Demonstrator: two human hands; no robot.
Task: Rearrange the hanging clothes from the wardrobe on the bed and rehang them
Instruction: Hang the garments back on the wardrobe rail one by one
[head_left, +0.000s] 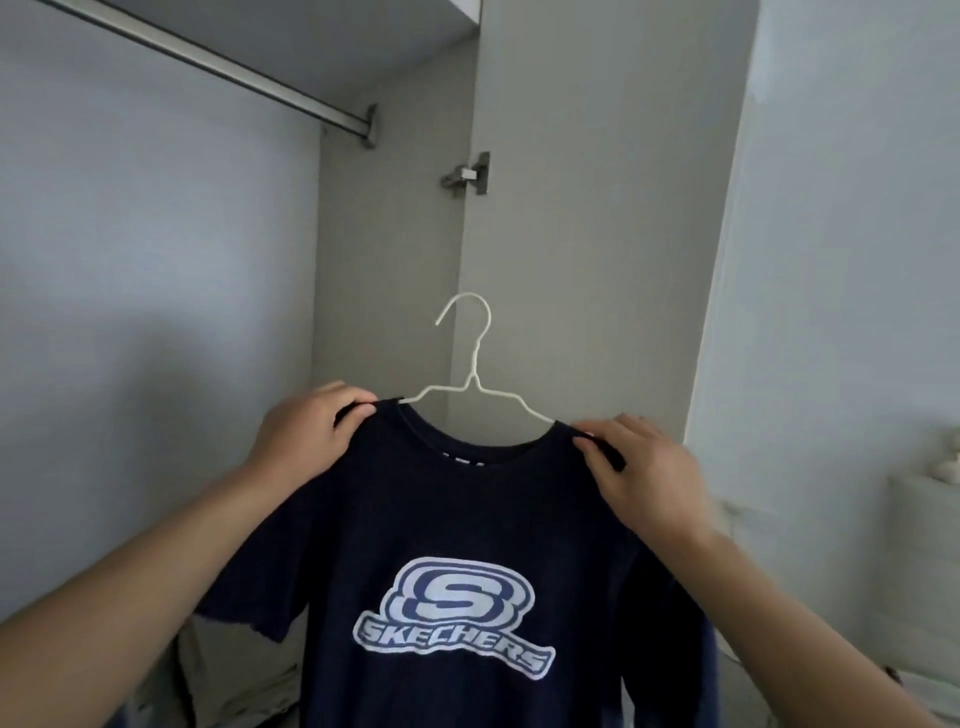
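A navy T-shirt (447, 519) with a white logo print hangs on a white wire hanger (475, 364), held up in front of the open wardrobe. My left hand (306, 431) grips the shirt's left shoulder over the hanger arm. My right hand (644, 467) grips the right shoulder the same way. The hanger's hook points up and to the left, free of anything. The wardrobe rail (218, 65) runs across the upper left, well above the hook, with nothing on it in view.
The wardrobe's side panel and open door (597, 208) stand behind the hanger, with a metal hinge (470, 174) on the door edge. Pale folded fabric (244, 675) lies low in the wardrobe. A white piece of furniture (924, 499) stands at the right.
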